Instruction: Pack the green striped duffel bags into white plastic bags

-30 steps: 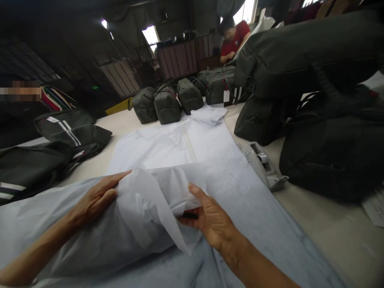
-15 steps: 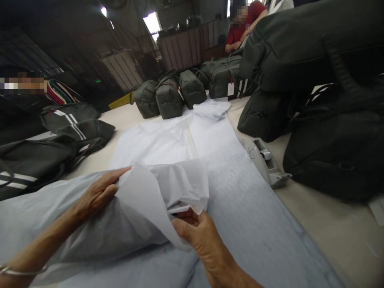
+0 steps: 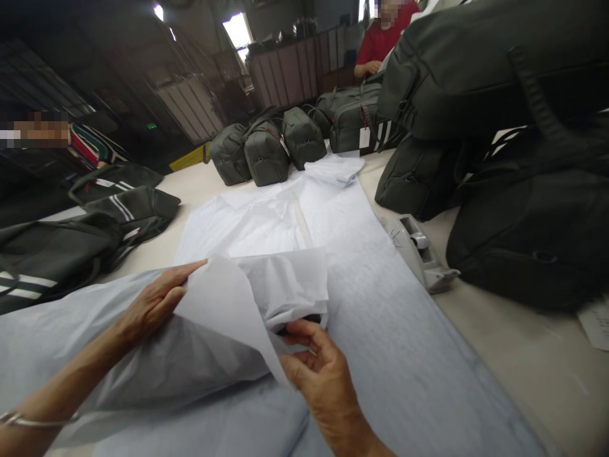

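A bundle wrapped in white tissue paper (image 3: 266,292) lies on sheets of the same paper spread over the table (image 3: 499,330). A dark object shows under the paper's right end. My left hand (image 3: 155,301) rests flat on the bundle's left side, fingers stretched out along the paper's folded edge. My right hand (image 3: 316,368) is curled at the bundle's right end, thumb and fingers pinching the loose paper flap there.
A tape dispenser (image 3: 419,251) lies right of the paper. Large dark bags (image 3: 523,190) are piled at the right, small olive bags (image 3: 266,152) stand at the back, and striped black bags (image 3: 95,222) lie at the left. A person in red (image 3: 383,41) sits far back.
My right hand has moved from lying on the bundle's right end to curling under it and pinching the paper flap. The left hand has stayed pressed on the paper.
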`<state>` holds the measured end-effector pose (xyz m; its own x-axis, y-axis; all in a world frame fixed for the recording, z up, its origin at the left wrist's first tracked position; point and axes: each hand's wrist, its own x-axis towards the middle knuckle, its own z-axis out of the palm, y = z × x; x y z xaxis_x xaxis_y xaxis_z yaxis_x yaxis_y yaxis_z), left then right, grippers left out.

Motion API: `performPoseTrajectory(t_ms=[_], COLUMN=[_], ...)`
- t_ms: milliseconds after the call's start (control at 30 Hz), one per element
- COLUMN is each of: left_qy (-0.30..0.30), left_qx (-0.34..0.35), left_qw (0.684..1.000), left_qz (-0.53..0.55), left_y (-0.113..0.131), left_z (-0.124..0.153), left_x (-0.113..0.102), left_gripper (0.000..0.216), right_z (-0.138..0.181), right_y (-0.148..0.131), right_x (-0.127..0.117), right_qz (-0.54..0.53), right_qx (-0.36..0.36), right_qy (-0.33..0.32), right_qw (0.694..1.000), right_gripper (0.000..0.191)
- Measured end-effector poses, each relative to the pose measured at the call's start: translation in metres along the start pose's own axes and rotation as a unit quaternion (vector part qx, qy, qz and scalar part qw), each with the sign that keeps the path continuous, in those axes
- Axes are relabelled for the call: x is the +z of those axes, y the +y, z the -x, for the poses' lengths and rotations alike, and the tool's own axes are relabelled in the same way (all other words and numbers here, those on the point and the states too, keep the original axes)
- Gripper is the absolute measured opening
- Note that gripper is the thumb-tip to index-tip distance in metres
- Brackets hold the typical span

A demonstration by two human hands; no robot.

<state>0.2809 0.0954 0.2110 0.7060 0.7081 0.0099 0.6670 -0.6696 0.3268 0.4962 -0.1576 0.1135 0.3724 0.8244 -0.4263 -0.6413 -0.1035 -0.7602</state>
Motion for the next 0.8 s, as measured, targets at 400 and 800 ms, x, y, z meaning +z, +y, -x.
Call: performPoseTrajectory(t_ms=[400, 800], left_qy=[-0.026, -0.016], left_qx=[0.008, 0.012], left_qw=[0.999, 0.999], left_qz=[-0.023, -0.035], left_y=[0.000, 0.009], left_z=[-0.001, -0.011], left_x=[-0.001, -0.008], left_gripper=[0.076, 0.078], right_z=[-0.016, -0.030], right_y=[0.004, 0.001], right_x=[0.010, -0.051], right_qz=[0.107, 0.268], right_qx=[-0.124, -0.231], right_qy=[0.016, -0.029], right_qw=[0.986, 0.935], right_gripper=[0.017, 0.014])
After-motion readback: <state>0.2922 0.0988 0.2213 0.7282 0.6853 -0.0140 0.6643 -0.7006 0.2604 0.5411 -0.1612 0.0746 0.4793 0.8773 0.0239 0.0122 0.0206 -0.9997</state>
